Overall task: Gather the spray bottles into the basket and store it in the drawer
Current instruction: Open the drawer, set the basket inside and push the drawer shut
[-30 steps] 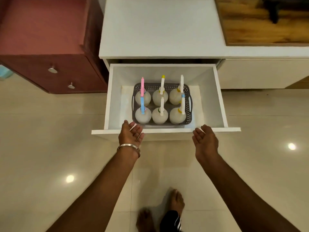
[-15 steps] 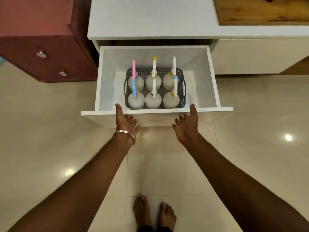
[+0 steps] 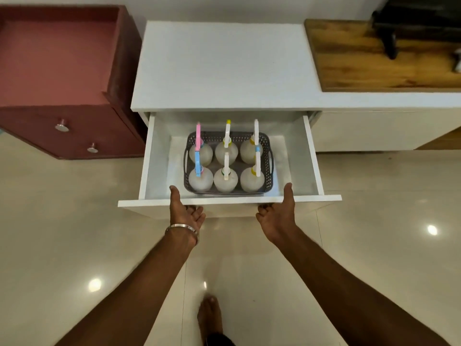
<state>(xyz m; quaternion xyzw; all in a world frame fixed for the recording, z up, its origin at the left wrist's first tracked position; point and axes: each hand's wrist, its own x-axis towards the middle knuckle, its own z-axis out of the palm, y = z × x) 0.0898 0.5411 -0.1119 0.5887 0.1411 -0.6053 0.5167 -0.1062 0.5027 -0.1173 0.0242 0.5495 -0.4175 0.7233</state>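
White bench (image 3: 224, 66) fills the upper middle of frame, with a maroon cabinet (image 3: 57, 78) at upper left and a wooden top (image 3: 374, 58) at upper right. Below the bench edge the drawer (image 3: 154, 156) is pulled out wide open, centre frame, front panel running across the middle.

Grey perforated basket (image 3: 268, 156) sits on the drawer floor, centred, closer to the front wall than the back. Six spray bottles (image 3: 225, 179) stand upright inside it in two rows of three; trigger heads pink and blue on the left, yellow-tipped and white further right. All bottles gathered, none seen outside.

Left hand (image 3: 183, 213) at the front panel, left of centre: thumb up over the top edge, fingers curled under the lip, grasping the drawer front. Bangle on that wrist. Right hand (image 3: 278, 213) mirrors it right of centre, thumb over the edge, fingers tucked beneath, also gripping the front.

Step, as I read it: last one, closing the drawer with the basket already stowed. Next move needs an even push from both hands straight toward the bench so the drawer runs in square; thumbs must come off the top edge before it meets the cabinet. Tall trigger heads look close to the bench underside, clearance can't be judged.
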